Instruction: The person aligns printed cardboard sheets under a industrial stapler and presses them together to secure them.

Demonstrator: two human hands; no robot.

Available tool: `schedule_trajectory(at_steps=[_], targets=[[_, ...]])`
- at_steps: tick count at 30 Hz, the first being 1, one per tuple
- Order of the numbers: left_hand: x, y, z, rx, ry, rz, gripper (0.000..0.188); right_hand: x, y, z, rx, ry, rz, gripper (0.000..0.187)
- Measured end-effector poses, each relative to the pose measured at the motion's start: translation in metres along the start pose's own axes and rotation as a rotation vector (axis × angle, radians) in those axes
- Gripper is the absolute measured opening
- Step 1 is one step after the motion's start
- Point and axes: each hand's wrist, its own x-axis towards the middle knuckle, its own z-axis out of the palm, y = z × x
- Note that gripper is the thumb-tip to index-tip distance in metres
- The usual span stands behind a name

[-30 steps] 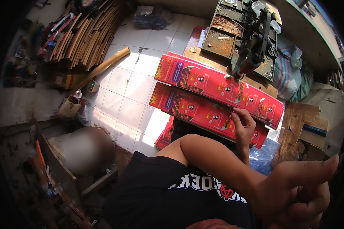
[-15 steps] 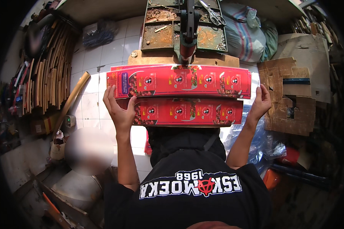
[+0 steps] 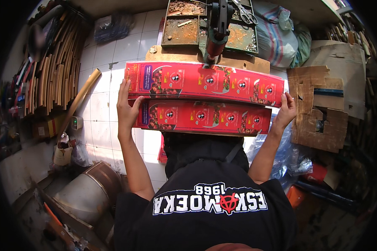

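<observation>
— While the left hand [image 3: 127, 109] presses flat against the left end of the red printed cartons [image 3: 203, 98], where does the other sit?
— The right hand [image 3: 285, 112] cups the right end, fingers spread along the edge; both clamp the stack between open palms, over the lap.
— Any free room around?
— Bare white floor tiles [image 3: 102, 104] lie to the left, up to the wooden slats [image 3: 50, 73] leaning by the wall. Torn cardboard [image 3: 320, 104] crowds the right edge.
— And beyond the cartons?
— A rusty metal tray [image 3: 184, 25] with scraps in it, scissors [image 3: 247, 12] on the press beside it, and a stuffed striped sack [image 3: 276, 35].
</observation>
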Motion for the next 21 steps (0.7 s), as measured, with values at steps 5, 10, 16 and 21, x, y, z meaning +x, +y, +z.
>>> schedule_trajectory(at_steps=[5,10,16,21], targets=[[0.0,-0.007,0.008,0.054,0.036,-0.02,0.06,-0.001,0.01,-0.008,0.026,-0.045,0.002,0.021],[-0.014,-0.021,0.003,0.058,0.177,-0.142,0.056,0.005,0.017,-0.025,0.015,0.016,-0.043,0.02],[-0.062,-0.055,-0.002,-0.054,0.143,-0.551,0.041,-0.03,0.043,-0.062,0.038,0.236,0.144,0.019],[-0.079,-0.047,0.007,-0.214,0.187,-0.597,0.037,-0.072,0.056,-0.065,0.018,0.146,0.239,0.021]])
